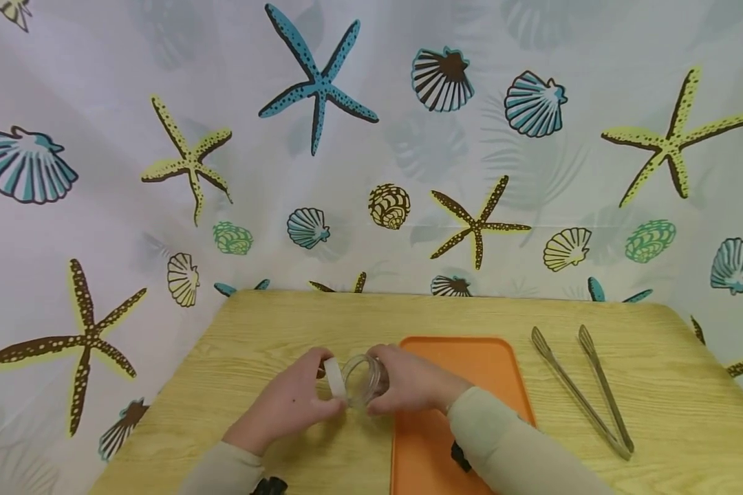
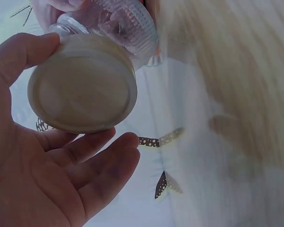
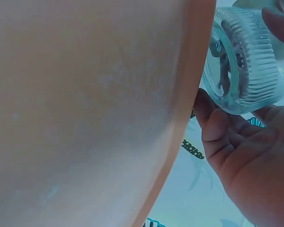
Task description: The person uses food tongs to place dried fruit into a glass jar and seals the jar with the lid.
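Note:
My left hand (image 1: 292,400) pinches a round whitish lid (image 1: 335,378) between thumb and fingers, tipped on edge beside the jar's mouth. In the left wrist view the flat top of the lid (image 2: 83,92) faces the camera. A clear glass jar (image 1: 358,377) with ribbed sides lies tilted in the grip of my right hand (image 1: 411,379), its mouth towards the lid. The right wrist view shows the base and ribbed wall of the jar (image 3: 251,61), with the right hand (image 3: 260,158) curled about it. Whether lid and jar touch, I cannot tell.
An orange tray (image 1: 458,354) lies under the right forearm. Metal tongs (image 1: 602,392) rest spread on the wood-grain table (image 1: 272,320) to the right of the tray. A curtain (image 1: 359,165) printed with shells and starfish hangs behind and at both sides.

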{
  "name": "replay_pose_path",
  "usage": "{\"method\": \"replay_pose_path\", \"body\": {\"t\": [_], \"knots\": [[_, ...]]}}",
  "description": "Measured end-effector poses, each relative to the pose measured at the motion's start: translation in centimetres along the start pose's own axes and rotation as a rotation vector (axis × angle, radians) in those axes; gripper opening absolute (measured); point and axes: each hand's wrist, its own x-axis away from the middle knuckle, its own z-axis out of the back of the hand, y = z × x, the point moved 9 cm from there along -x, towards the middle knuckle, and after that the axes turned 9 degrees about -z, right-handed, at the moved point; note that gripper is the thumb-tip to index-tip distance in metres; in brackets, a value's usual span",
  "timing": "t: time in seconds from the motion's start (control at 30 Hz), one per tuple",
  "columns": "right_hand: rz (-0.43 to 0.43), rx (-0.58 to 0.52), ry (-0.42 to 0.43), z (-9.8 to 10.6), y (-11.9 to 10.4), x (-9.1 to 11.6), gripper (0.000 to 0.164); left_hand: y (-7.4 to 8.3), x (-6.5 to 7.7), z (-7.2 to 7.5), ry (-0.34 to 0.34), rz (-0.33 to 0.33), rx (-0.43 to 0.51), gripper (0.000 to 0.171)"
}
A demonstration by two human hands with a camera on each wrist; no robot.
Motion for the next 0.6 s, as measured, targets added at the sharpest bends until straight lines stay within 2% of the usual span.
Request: {"method": "replay_pose_path", "body": {"t": [0.17, 0.3, 0.43, 0.6], "knots": [[0.006, 0.023, 0.025, 0.2, -0.1, 0.2, 0.086, 0.2, -0.8, -0.7, -0.008, -0.015, 0.088, 0.075], [0.018, 0.024, 0.033, 0.2, -0.2, 0.3, 0.087, 0.3, -1.3, -1.2, -0.024, 0.008, 0.136, 0.077], [0.015, 0.028, 0.02, 0.2, -0.2, 0.4, 0.087, 0.3, -1.6, -1.6, -0.035, 0.039, 0.12, 0.08], [0.014, 0.04, 0.003, 0.0, -0.2, 0.3, 0.088, 0.5, -1.9, -1.9, -0.038, 0.045, 0.088, 0.086]]}}
